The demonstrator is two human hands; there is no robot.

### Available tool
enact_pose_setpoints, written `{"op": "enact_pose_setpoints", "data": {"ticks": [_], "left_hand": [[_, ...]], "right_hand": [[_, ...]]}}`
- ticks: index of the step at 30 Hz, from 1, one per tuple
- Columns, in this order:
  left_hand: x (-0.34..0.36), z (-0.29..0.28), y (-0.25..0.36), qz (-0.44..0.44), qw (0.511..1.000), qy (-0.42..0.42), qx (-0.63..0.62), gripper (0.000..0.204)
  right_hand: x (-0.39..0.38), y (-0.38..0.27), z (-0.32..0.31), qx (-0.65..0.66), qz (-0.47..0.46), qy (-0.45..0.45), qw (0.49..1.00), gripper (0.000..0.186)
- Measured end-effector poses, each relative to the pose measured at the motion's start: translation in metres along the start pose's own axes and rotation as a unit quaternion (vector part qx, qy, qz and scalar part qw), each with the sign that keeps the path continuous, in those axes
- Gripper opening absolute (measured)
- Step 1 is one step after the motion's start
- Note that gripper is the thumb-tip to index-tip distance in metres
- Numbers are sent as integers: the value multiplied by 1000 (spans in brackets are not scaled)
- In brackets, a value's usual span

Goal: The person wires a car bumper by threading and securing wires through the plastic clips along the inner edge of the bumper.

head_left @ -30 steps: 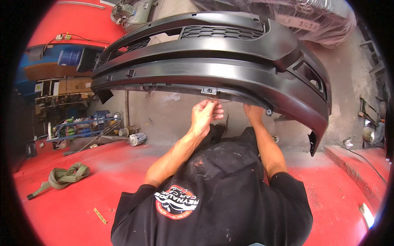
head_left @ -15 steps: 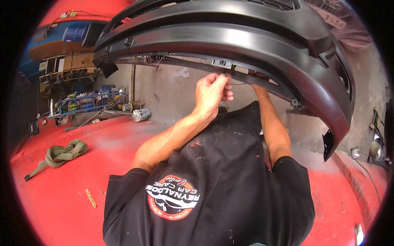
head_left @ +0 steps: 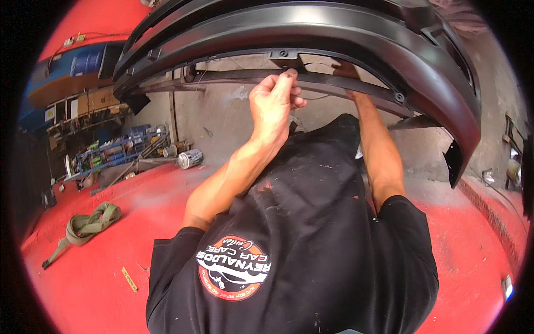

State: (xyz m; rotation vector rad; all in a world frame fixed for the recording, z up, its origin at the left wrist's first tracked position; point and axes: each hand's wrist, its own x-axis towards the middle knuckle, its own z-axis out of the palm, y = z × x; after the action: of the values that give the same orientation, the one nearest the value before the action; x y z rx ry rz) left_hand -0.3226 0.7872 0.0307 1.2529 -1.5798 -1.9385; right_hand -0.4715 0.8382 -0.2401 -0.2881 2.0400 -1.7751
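Observation:
A large black bumper (head_left: 334, 25) spans the upper view, its underside facing my hands. My left hand (head_left: 270, 97) is raised with thumb and forefinger pinched just below a tabbed bracket (head_left: 282, 54) on its lower edge; what they hold, if anything, is too small to make out. My right hand (head_left: 350, 78) reaches up behind a dark lower bar (head_left: 367, 88) at the bumper's inner side, its fingers in shadow and partly hidden. A thin wire (head_left: 317, 64) runs between my hands.
Shelving with boxes (head_left: 92, 103) and a blue container (head_left: 86, 64) stands at the left. A blue rack of cans (head_left: 114, 149) and a metal can (head_left: 190, 158) are below it. A green strap (head_left: 83, 225) lies on the red floor (head_left: 473, 261). A cable (head_left: 500, 197) lies at the right.
Both hands have moved higher in the view and further in under the bumper, the right one deeper behind it. The bumper sits higher in the picture, showing more of its underside.

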Motion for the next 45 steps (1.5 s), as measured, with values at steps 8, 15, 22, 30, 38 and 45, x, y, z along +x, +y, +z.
{"op": "enact_pose_setpoints", "data": {"ticks": [8,15,22,30,38,45], "left_hand": [[2,-5,-8,-2,1000,-17,2,23],[-5,-8,-10,-17,999,-51,-2,24],[9,-27,-18,-58,988,-139,-27,19],[18,-20,-9,-107,976,-165,-96,18],[55,-41,-1,-233,934,-266,-46,21],[64,-42,-3,-291,890,-331,-117,16]], "right_hand": [[-54,-17,10,236,40,-183,953,43],[-70,-51,8,-28,58,-203,977,29],[-143,-102,-10,-52,77,-73,993,26],[-151,-151,-46,116,146,-185,965,25],[-160,-173,-28,-119,-54,-45,990,24],[-180,-173,-24,58,21,-8,998,25]]}}
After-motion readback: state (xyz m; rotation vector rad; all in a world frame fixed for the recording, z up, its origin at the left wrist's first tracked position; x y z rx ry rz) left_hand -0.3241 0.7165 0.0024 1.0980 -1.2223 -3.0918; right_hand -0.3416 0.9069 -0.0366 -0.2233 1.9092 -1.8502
